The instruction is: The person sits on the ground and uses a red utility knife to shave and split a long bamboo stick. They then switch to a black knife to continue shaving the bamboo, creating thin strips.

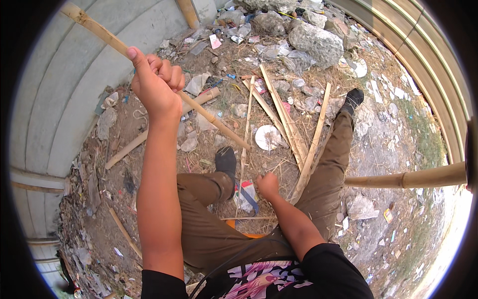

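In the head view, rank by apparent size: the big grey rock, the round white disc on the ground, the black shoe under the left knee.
1. Big grey rock.
2. Round white disc and black shoe: look alike, unranked.

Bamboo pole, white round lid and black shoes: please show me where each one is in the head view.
bamboo pole [219,124], head view, on the bare shaft below the left hand [155,82].
white round lid [268,137], head view, on its flat middle.
black shoe [226,162], head view, on the upper of the left shoe.
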Motion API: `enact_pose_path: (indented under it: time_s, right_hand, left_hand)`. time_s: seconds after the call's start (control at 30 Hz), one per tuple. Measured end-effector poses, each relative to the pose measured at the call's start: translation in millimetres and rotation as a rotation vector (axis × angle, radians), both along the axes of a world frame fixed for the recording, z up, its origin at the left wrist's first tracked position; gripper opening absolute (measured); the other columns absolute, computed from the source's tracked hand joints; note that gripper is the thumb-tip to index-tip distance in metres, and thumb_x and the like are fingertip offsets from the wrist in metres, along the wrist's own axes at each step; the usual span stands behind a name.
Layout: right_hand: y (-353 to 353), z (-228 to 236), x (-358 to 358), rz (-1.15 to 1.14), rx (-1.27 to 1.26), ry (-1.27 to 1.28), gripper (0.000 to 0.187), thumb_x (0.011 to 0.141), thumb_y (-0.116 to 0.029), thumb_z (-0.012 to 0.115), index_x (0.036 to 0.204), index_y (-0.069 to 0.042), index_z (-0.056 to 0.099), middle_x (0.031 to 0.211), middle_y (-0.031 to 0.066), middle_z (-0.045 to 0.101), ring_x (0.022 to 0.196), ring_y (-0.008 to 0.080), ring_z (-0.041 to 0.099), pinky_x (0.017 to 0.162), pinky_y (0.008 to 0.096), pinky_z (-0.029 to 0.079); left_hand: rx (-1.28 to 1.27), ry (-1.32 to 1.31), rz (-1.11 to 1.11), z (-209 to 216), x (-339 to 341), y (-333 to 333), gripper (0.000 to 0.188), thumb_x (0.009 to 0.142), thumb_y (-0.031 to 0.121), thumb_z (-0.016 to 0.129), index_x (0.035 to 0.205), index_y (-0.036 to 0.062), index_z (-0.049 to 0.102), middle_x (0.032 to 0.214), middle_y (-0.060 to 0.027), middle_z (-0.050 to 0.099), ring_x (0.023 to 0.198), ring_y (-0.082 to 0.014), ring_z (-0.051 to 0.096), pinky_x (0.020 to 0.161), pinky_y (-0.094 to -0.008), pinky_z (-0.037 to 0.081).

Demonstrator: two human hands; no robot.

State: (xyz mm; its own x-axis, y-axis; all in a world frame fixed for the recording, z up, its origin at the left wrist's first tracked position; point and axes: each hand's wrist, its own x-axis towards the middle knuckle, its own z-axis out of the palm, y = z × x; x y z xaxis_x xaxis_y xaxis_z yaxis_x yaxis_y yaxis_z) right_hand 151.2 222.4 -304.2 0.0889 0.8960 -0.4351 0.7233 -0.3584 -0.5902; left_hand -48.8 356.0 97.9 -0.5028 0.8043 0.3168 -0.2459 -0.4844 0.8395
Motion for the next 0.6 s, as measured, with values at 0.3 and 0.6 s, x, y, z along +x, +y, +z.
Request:
enact_pose_path:
  time_s: [0.3, 0.6]
  right_hand:
    - [-1, -2, 11, -0.030, 0.106, 0.115, 0.038, 0.085, -0.029, 0.066, 0.089, 0.009, 0.069, 0.079, 0.0312, 0.067, 0.077, 0.0474, 0.068, 0.073, 0.0514, 0.054]
    - [9, 33, -2, -0.125, 0.137, 0.326, 0.038, 0.084, -0.028, 0.067, 0.090, 0.010, 0.069, 0.079, 0.0332, 0.066, 0.079, 0.0478, 0.069, 0.076, 0.0512, 0.055]
  left_hand:
    - [-0.005, -0.011, 0.001, -1, -2, 3, 0.063, 0.097, 0.069, 0.047, 0.069, 0.0166, 0.026, 0.054, 0.0055, 0.018, 0.045, -0.0086, 0.013, 0.045, -0.0297, 0.012]
    - [0.008, -0.001, 0.038, 1, -1, 0, 0.062, 0.099, 0.068, 0.047, 0.069, 0.0172, 0.026, 0.055, 0.0059, 0.016, 0.047, -0.0088, 0.011, 0.046, -0.0293, 0.013]
